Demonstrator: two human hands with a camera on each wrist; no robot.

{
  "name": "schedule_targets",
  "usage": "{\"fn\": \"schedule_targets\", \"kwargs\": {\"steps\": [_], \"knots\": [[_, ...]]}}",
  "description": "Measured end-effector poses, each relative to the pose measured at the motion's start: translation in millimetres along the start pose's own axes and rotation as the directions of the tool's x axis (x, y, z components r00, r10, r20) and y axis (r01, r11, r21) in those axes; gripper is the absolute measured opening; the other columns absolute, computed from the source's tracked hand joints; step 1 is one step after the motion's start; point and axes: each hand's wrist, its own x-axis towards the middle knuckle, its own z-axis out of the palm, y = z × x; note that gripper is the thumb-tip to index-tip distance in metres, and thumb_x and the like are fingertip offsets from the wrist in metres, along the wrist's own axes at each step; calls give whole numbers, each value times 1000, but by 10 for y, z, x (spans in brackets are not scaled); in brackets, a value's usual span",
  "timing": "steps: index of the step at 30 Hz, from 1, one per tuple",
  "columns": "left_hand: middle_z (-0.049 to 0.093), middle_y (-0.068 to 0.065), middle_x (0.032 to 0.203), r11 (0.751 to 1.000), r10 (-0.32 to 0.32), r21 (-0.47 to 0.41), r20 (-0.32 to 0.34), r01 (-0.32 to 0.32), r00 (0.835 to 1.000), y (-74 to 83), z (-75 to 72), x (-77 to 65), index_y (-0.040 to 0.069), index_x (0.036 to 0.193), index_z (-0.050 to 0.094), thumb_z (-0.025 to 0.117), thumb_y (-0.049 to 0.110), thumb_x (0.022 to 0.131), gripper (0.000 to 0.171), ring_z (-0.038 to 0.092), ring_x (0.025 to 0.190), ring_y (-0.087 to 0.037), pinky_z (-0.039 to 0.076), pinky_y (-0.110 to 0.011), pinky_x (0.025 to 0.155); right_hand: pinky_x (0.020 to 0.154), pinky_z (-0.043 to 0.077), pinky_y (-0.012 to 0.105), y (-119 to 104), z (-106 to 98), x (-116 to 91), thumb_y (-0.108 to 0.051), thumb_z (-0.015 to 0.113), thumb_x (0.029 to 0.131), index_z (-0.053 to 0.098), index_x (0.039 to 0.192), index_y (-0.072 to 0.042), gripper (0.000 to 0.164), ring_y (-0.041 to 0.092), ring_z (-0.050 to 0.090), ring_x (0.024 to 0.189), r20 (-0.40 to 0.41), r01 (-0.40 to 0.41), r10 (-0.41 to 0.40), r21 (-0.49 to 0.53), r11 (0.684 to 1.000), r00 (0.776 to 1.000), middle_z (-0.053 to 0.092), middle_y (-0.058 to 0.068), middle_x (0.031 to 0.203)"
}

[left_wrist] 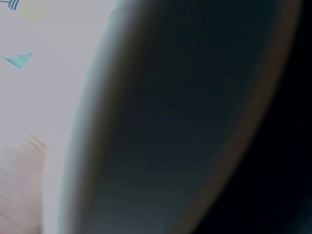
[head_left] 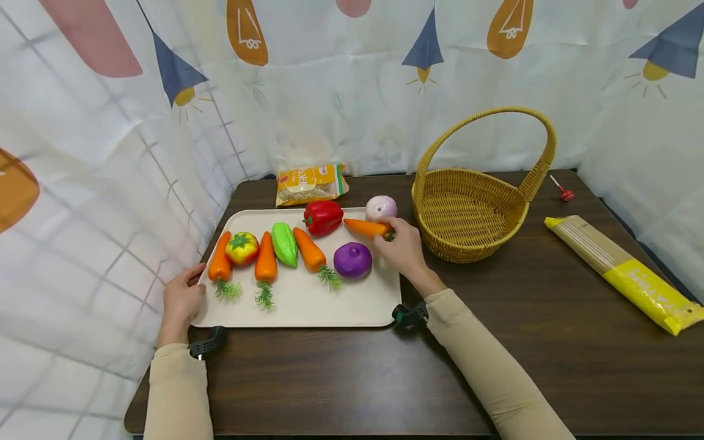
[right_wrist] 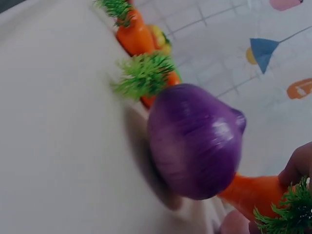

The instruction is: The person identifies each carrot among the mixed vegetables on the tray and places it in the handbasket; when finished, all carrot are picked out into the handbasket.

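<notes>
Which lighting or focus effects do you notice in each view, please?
Head view: mostly sharp, with soft sheen on the table; left wrist view: a badly blurred dark shape fills much of the frame, the curtain beside it washed out; right wrist view: dim, with a bright highlight on the purple vegetable and its shadow on the tray.

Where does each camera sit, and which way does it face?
Head: worn there, facing forward-down at the tray; left hand, right hand, sleeves show.
Left wrist: worn there, facing curtain past a dark blur; likely skin lower left.
Right wrist: worn there, facing across the tray at a purple vegetable; fingers at right.
Shared, head and right wrist: purple vegetable, pinched carrot.
</notes>
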Motion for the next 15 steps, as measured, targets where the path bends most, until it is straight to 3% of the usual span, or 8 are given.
{"fn": "schedule_targets", "kwargs": {"steps": [7, 15], "knots": [[52, -25, 135, 1000, 12, 23, -1, -12, 1000, 8, -21, 14, 3, 147, 43, 45, -5, 89, 58, 49, 117, -30, 36, -10, 68, 77, 51, 33, -139, -132, 24, -17, 65, 83, 71, 115, -9, 33, 21, 59, 89, -19, 31, -30, 33, 999, 999, 68, 7, 109], [52, -25, 136, 1000, 16, 17, 4, -16, 1000, -11, -5, -6, 4, 147, 42, 45, -4, 90, 58, 49, 118, -31, 37, -10, 70, 52, 42, 25, -254, -312, 34, -13, 65, 85, 72, 113, -11, 29, 18, 56, 76, -40, 93, -89, 122, 988, 995, 69, 6, 105]]}}
